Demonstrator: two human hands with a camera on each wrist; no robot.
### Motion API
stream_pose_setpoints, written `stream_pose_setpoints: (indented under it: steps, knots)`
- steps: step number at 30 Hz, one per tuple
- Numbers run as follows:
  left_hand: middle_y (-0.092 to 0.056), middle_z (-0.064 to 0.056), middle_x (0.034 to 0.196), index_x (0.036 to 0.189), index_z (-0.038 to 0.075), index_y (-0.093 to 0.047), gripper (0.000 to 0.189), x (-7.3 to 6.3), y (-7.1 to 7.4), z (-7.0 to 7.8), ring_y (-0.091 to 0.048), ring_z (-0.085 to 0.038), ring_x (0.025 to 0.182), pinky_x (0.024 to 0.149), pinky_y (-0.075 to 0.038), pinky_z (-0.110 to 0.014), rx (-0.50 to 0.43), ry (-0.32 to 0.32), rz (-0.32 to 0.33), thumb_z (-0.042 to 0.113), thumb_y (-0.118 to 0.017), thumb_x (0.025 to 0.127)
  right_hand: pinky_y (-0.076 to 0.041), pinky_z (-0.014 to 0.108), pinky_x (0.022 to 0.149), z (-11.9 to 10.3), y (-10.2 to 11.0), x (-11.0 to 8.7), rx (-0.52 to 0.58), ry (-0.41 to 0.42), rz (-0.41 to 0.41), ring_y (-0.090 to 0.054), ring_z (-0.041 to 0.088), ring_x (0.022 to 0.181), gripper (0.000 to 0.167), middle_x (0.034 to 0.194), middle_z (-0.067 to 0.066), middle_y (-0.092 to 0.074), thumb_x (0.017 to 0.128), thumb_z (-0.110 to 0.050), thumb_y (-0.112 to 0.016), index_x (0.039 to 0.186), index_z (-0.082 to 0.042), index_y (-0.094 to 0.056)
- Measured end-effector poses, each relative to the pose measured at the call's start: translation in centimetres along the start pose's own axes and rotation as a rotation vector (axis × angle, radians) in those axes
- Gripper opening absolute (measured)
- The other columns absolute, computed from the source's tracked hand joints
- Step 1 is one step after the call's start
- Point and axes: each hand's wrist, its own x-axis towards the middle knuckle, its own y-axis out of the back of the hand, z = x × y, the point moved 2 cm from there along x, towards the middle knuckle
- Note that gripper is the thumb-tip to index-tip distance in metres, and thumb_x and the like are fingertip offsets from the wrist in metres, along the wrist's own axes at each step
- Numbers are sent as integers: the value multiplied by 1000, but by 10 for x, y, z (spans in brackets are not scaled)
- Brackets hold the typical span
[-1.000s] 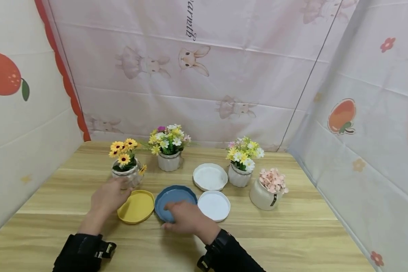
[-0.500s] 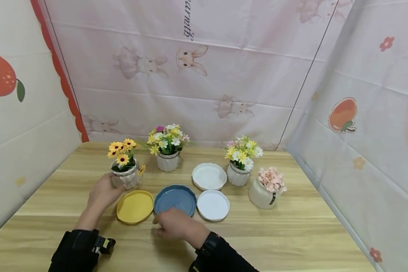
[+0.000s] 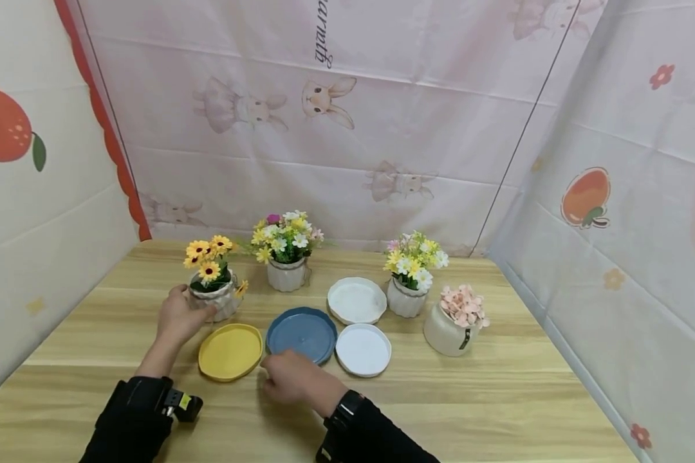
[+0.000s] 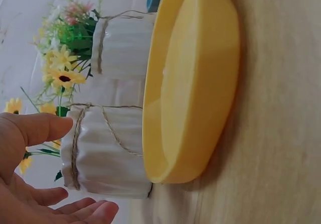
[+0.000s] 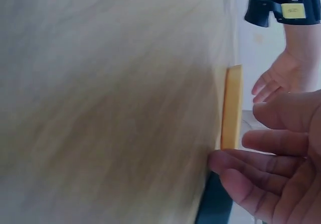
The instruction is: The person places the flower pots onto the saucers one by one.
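My left hand (image 3: 179,318) is at the left side of a ribbed white pot (image 4: 113,151) of yellow sunflowers (image 3: 210,260). In the left wrist view its thumb and fingers are spread apart beside the pot, which is tied with twine. A yellow plate (image 3: 230,352) lies just in front of that pot. To its right is a blue plate (image 3: 302,334) with a scalloped rim. My right hand (image 3: 301,381) is at the blue plate's near edge; in the right wrist view its fingers (image 5: 261,199) are loosely extended, with nothing held.
Two white plates, one scalloped (image 3: 356,300) and one round (image 3: 363,350), lie right of the blue plate. Behind stand two pots of mixed flowers (image 3: 287,273) (image 3: 407,299). A cream jar (image 3: 448,331) with pink blooms is at the right. Printed cloth walls (image 3: 347,141) enclose the wooden table (image 3: 475,399).
My right hand has drawn back from over the blue plate to its near edge, and the plate has shifted slightly away. My left hand has moved from the pot's front to its left side.
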Motion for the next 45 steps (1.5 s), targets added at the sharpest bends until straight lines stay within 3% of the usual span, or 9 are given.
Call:
stream_pose_setpoints:
  steps: [10,20,30,39,45]
  knots:
    - [-29,-40,132,141,-15,-11,92,21,1,-12,-33,-52,118,94,-33,-58,-60,-84,114,20,-72,81,-34,15,42,1,-4,15,75,-64,70,-42,3,47,34,56,-7,-44,84,-8,-61,54,-14,-47]
    - [-26,-38,136,144,-10,-7,105,39,6,-24,-32,-50,121,93,-35,-57,-97,-167,-23,45,-70,80,-35,18,41,3,-4,29,127,-272,140,-43,8,47,32,55,-5,-45,86,-13,-60,57,-13,-48]
    - [-26,-38,136,143,-11,-9,110,38,2,-30,-32,-50,121,93,-33,-58,-95,-148,-23,48,-74,75,-34,20,39,-3,-13,41,290,-450,175,-43,9,44,34,52,-3,-43,86,-11,-62,54,-11,-49]
    - [-30,-37,133,142,-11,-14,114,40,2,-28,-32,-50,120,92,-34,-58,-45,-120,-36,55,-73,72,-33,21,39,-1,-12,50,334,-527,184,-42,10,44,30,54,-2,-41,87,-11,-62,58,-9,-51]
    - [-29,-38,133,142,-11,-12,114,40,2,-29,-31,-51,120,93,-33,-59,-38,-112,-62,55,-73,72,-36,19,36,2,-16,55,380,-560,163,-47,9,36,36,44,-4,-47,87,-12,-62,52,-9,-52]
